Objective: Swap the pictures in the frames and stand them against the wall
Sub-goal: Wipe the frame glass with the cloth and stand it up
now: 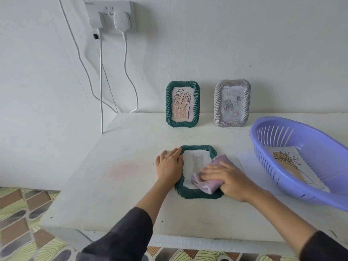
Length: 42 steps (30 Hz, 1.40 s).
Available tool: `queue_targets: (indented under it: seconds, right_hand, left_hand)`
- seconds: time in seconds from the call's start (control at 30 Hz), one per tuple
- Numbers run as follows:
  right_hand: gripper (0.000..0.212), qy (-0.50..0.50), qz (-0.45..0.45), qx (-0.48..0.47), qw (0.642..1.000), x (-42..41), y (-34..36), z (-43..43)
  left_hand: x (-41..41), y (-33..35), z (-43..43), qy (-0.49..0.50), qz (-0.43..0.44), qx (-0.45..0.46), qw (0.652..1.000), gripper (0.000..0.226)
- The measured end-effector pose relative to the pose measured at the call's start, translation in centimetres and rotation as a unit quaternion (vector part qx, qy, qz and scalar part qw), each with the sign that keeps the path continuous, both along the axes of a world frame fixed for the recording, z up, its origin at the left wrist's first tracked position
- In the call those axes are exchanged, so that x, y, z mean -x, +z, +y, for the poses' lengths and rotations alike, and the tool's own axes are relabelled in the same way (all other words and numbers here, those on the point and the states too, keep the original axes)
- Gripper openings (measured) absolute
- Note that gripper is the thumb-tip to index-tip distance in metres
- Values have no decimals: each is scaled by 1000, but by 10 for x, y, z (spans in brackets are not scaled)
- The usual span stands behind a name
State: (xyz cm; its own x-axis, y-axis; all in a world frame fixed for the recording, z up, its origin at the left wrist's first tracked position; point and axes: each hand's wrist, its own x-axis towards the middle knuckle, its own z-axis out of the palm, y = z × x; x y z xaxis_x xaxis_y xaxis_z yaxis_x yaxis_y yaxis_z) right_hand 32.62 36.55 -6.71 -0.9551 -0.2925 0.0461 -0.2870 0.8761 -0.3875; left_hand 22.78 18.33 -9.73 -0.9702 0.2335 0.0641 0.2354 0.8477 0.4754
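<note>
**Cloth on the flat frame, two frames against the wall**

We see a green frame (pixel 196 194) lying flat near the middle of the tabletop (pixel 122 166). Its inside is white, with a pale shape we cannot make out. Our left hand (pixel 169 166) rests on the frame's left edge, its fingers straight and close together, palm down. Our right hand (pixel 229 178) holds a folded pinkish cloth (pixel 207 184) against the frame's lower right part. Its fingers lie spread across the top of the cloth, and the thumb tucks in at the cloth's near side.

Behind this, at the back of the tabletop, a second green frame (pixel 181 124) stands upright against the wall (pixel 226 44) and shows a leaf drawing (pixel 182 104). Just to its right, apart from it, a grey frame (pixel 218 104) also stands against the wall, with a rose picture (pixel 231 106) inside.

To the right of our hands sits a purple basket (pixel 301 187), tilted, with a plant drawing (pixel 290 162) lying in it.

Up on the wall to the left is a socket (pixel 109 8) with white cables (pixel 125 59) hanging from it. A patterned floor (pixel 22 213) shows below the tabletop's edge.
</note>
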Motion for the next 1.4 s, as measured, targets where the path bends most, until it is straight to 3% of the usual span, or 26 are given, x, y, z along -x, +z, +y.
queue_targets:
  seconds: [0.17, 0.3, 0.4, 0.67, 0.83, 0.97, 1.2, 1.4]
  right_hand:
    - [64, -121, 57, -34, 990, 47, -2, -10]
    - [58, -17, 34, 8, 999, 41, -15, -27]
    - [67, 46, -5, 25, 999, 7, -11, -12]
    - [65, -107, 50, 5, 993, 62, 0, 1]
    - [66, -24, 31, 22, 999, 56, -18, -33]
    - [71, 27, -29, 43, 998, 12, -8, -12]
    - [64, -105, 36, -11, 994, 59, 4, -11]
    - [66, -13, -11, 6, 1000, 40, -7, -36]
  left_hand:
    - [1, 1, 0, -4, -3, 9, 1000, 44]
    - [1, 1, -1, -1, 0, 8, 1000, 44]
    - [0, 2, -1, -6, -4, 7, 1000, 44]
    - [-1, 2, 0, -8, -8, 11, 1000, 43]
    - [0, 1, -2, -3, -3, 7, 1000, 43]
    - [-1, 2, -2, -8, -12, 6, 1000, 44]
    - [-2, 5, -2, -14, -18, 12, 1000, 44]
    - [-3, 5, -3, -11, -13, 5, 1000, 43]
